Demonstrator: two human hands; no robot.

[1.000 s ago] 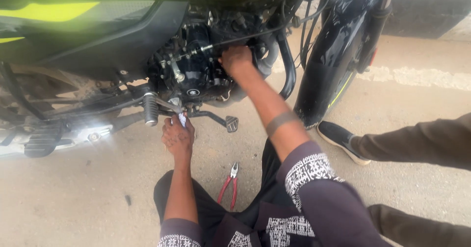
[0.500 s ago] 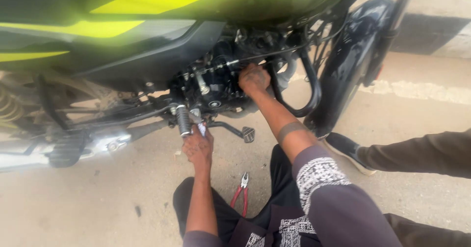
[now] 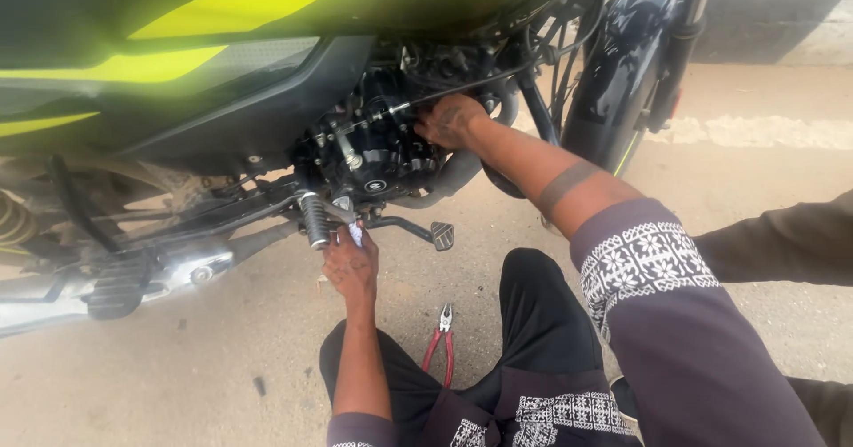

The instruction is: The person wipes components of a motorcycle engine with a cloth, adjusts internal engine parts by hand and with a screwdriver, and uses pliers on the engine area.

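1. Your left hand (image 3: pixel 351 265) reaches up under the black metal engine block (image 3: pixel 378 149) of the yellow-green and black motorcycle (image 3: pixel 222 65). Its fingertips pinch a small pale object, perhaps a scrap of cloth or a small part, just beside the ribbed black footrest peg (image 3: pixel 313 219). What it is exactly is too small to tell.
2. Your right hand (image 3: pixel 449 120) is pressed against the upper right side of the engine block, fingers curled inward. You cannot tell whether it grips a part or only braces there, because the fingertips are hidden among the hoses and cables.
3. The engine block is low in the frame, between the footrest peg and the black front wheel guard (image 3: pixel 626 65).
4. Judge the engine casing as rigid, heavy and fixed: it will not give, so it makes a sound brace. Its surfaces are likely oily and slippery, with hard edges and fins, so favour firm fingertip holds on bolts and bosses.
5. The thin cable (image 3: pixel 462 87) running past your right hand is flexible and likely easy to kink; hold it lightly.
6. The small pale object is probably light and easy to drop; keep the pinch close.
7. The red-handled pliers (image 3: pixel 440 340) lie on the concrete ground (image 3: pixel 222 367) between your knees.
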